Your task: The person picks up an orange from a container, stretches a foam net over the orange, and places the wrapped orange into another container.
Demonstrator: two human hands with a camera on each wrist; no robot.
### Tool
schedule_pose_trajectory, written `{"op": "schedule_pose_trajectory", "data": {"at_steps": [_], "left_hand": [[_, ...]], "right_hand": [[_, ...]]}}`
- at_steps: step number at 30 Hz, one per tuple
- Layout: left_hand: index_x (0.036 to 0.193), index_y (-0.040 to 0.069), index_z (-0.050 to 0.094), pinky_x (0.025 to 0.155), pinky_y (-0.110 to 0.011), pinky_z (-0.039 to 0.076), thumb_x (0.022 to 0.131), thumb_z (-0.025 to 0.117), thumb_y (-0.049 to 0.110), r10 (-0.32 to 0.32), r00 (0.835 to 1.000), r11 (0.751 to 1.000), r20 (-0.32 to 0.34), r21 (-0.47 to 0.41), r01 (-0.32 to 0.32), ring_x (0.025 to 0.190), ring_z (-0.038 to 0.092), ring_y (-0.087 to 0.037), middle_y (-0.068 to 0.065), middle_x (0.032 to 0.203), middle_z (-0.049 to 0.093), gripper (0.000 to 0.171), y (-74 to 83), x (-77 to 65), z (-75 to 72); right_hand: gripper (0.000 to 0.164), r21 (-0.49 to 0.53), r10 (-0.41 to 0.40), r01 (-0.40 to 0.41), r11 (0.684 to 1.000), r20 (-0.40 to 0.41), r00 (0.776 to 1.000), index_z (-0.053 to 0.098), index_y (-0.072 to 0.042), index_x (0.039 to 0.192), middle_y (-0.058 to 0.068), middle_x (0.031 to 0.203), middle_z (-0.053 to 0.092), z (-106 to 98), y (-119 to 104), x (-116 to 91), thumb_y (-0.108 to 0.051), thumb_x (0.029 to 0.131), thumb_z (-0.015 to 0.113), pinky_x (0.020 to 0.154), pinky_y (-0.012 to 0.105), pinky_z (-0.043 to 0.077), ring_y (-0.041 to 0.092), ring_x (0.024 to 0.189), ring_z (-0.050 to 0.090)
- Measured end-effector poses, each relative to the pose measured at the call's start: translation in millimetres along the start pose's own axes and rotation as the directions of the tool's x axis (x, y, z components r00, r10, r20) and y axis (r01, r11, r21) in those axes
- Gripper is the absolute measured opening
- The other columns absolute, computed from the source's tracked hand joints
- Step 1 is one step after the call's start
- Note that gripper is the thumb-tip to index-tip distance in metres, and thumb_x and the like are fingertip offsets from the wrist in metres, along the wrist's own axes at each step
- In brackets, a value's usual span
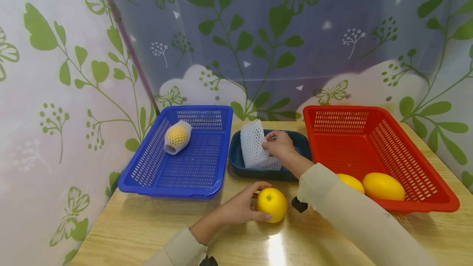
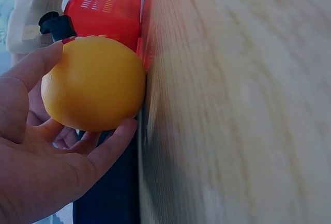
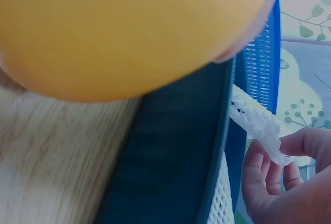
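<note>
My left hand (image 1: 242, 206) curls around a round yellow orange (image 1: 272, 205) on the table in front of the dark tray. In the left wrist view, thumb and fingers of that hand touch the orange (image 2: 95, 84) on opposite sides. Over the dark teal tray (image 1: 236, 170), my right hand (image 1: 279, 147) pinches a white foam net sleeve (image 1: 253, 145) by its edge. The right wrist view shows the sleeve (image 3: 258, 123) between thumb and fingertips, and the orange (image 3: 129, 32) large in front. More white netting (image 3: 221, 198) lies in the tray.
On the left stands a blue basket (image 1: 192, 192) holding a yellow fruit in a foam net (image 1: 178, 136). A red basket (image 1: 436, 175) on the right holds yellow fruits (image 1: 383, 186), partly hidden by my right sleeve. The wooden table (image 1: 148, 229) meets a patterned curtain (image 1: 229, 65) behind.
</note>
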State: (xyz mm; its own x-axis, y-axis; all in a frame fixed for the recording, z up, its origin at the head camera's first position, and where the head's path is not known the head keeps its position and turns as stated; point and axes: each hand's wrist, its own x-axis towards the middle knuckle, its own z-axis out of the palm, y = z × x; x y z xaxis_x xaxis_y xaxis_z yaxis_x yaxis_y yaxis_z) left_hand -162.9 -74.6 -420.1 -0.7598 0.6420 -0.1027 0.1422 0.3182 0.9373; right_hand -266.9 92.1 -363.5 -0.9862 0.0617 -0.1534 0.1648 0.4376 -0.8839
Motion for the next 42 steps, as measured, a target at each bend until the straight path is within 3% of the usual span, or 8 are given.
{"op": "schedule_pose_trajectory", "data": {"at_steps": [5,11,18,25,30,33,37,42], "left_hand": [[0.139,0.014,0.041,0.095,-0.031,0.05,0.086,0.075,0.012,0.011,1.0,1.0,-0.002,-0.003,-0.011,0.126,0.045,-0.027,-0.004,0.139,0.042,0.064,-1.1,0.9,-0.1],[0.139,0.011,0.04,0.095,-0.031,0.05,0.086,0.075,0.01,0.02,1.0,1.0,0.002,-0.007,-0.02,0.125,0.046,-0.028,-0.006,0.137,0.042,0.064,-0.9,1.5,0.1],[0.14,0.005,0.039,0.093,-0.03,0.051,0.084,0.075,0.004,0.059,0.998,0.998,-0.005,-0.01,-0.059,0.123,0.048,-0.028,-0.01,0.137,0.042,0.066,-1.8,1.7,2.4],[0.141,0.008,0.037,0.096,-0.031,0.05,0.09,0.07,0.015,0.023,0.999,1.0,-0.035,0.004,-0.023,0.125,0.047,-0.03,-0.011,0.137,0.042,0.061,-2.7,1.5,1.2],[0.142,0.009,0.037,0.103,-0.045,0.044,0.1,0.056,0.027,0.023,0.993,1.0,-0.114,0.008,-0.022,0.129,0.045,-0.034,-0.018,0.141,0.042,0.049,-1.2,0.8,0.1],[0.138,0.007,0.041,0.103,-0.049,0.042,0.103,0.05,0.029,0.051,0.972,0.999,-0.231,-0.002,-0.053,0.127,0.047,-0.033,-0.02,0.137,0.048,0.042,1.8,-0.2,1.7],[0.131,0.007,0.047,0.098,-0.045,0.047,0.101,0.053,0.027,0.107,0.904,0.993,-0.415,-0.005,-0.119,0.119,0.052,-0.029,-0.016,0.126,0.056,0.036,12.8,-3.7,1.9],[0.132,0.007,0.046,0.098,-0.043,0.048,0.098,0.059,0.019,0.213,0.831,0.972,-0.514,0.023,-0.235,0.118,0.054,-0.029,-0.014,0.124,0.055,0.038,33.2,-7.3,-9.6]], "right_hand": [[0.019,0.018,-0.029,0.029,0.999,-0.005,1.0,0.057,-0.003,0.104,0.014,0.1,0.057,-8.2,-2.9,-4.2,-0.005,0.087,0.064,0.066,0.028,0.053,0.023,0.075,0.052],[0.02,0.066,-0.062,0.061,0.996,0.011,0.998,0.055,-0.002,0.107,0.014,0.101,0.054,-21.3,-5.7,-9.8,-0.005,0.088,0.061,0.079,0.038,0.055,0.021,0.074,0.052],[0.025,0.105,-0.114,0.11,0.988,0.036,0.993,0.054,0.001,0.111,0.013,0.099,0.054,-46.1,-8.6,-16.8,-0.005,0.087,0.06,0.068,0.021,0.054,0.021,0.08,0.052],[0.028,0.123,-0.134,0.125,0.984,0.072,0.988,0.052,0.002,0.114,0.014,0.102,0.053,-67.9,-11.3,-33.1,-0.006,0.089,0.061,0.073,0.021,0.054,0.025,0.089,0.052],[0.027,0.084,-0.159,0.153,0.985,0.073,0.985,0.053,0.0,0.114,0.013,0.101,0.055,-73.5,-7.9,-43.9,-0.008,0.09,0.064,0.075,0.021,0.055,0.027,0.092,0.052],[0.026,0.046,-0.18,0.177,0.983,0.075,0.981,0.053,-0.001,0.112,0.012,0.098,0.056,-73.3,-3.6,-50.3,-0.009,0.09,0.065,0.072,0.02,0.054,0.026,0.09,0.052],[0.025,0.019,-0.195,0.194,0.981,0.086,0.977,0.053,-0.002,0.111,0.013,0.097,0.057,-73.0,0.7,-59.4,-0.009,0.09,0.066,0.073,0.022,0.054,0.027,0.09,0.053],[0.025,-0.006,-0.238,0.239,0.971,0.075,0.968,0.054,-0.001,0.11,0.013,0.098,0.058,-72.8,2.6,-67.7,-0.008,0.09,0.066,0.074,0.018,0.052,0.026,0.091,0.053]]}}
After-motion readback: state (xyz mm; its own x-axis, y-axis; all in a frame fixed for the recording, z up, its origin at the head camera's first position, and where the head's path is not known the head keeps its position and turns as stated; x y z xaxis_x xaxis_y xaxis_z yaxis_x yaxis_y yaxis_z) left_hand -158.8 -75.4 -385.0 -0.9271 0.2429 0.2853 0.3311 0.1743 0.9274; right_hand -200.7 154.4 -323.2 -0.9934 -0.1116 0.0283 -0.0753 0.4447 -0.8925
